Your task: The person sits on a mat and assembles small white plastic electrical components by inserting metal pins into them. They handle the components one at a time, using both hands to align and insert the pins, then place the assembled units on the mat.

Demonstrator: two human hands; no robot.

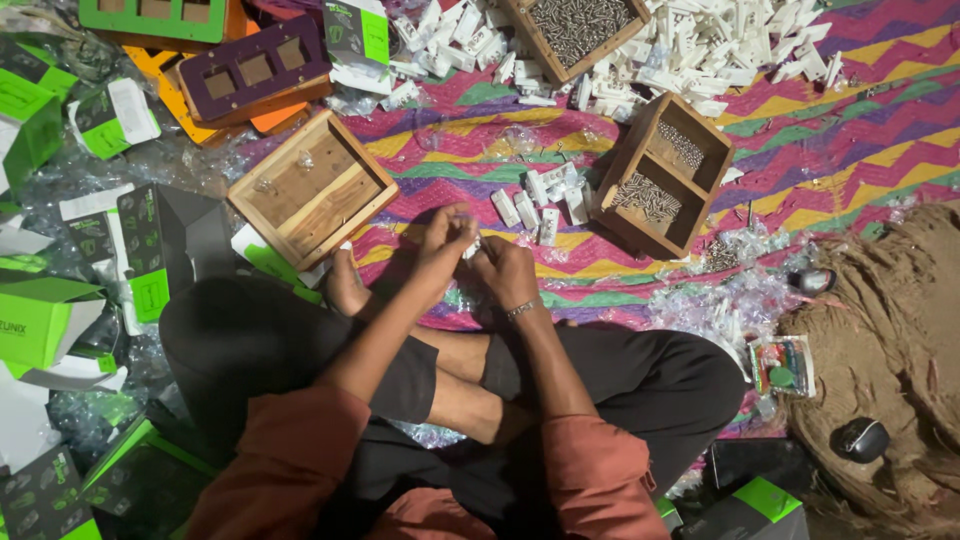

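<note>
A zigzag-striped mat [850, 120] carries wooden trays [312, 188], white plastic pieces [700, 40] and clear wrappers [730, 300], perhaps bags.

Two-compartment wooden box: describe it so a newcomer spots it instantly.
Start at the zigzag-striped mat. Right of the hands and the loose white plastic pieces sits a tilted wooden box. Unlike the shallow open tray on the left, a divider splits it into two compartments holding small metal screws.

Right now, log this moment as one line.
left hand: holds small white part | right hand: on same part | nearby: white parts, wooden tray
</note>
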